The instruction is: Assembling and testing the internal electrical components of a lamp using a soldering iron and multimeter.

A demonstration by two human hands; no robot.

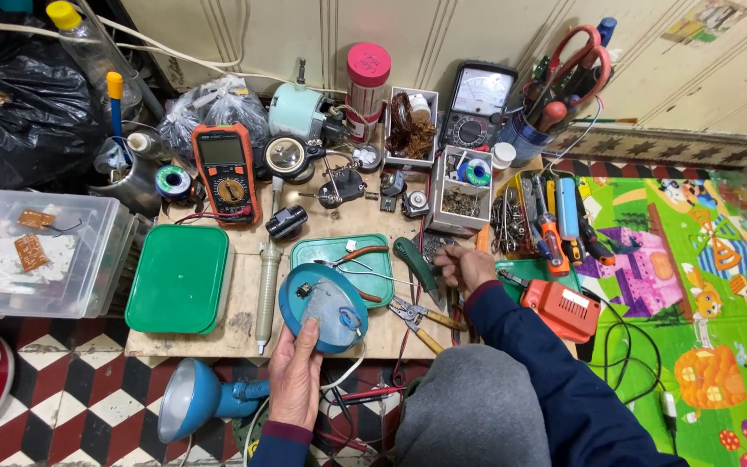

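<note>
Left hand [296,380] is gripping the opened blue lamp base [323,307] at lower centre; right hand [464,266] is closing on a tool I cannot tell among the tools; wiring inside looks unfinished.

Tool-cluttered wooden board [244,303] on floor

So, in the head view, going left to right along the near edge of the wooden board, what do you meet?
Green rectangular plastic lid → cream soldering iron handle → round blue lamp base held by the left hand → yellow-handled pliers → right hand → orange boxy power tool.
</note>
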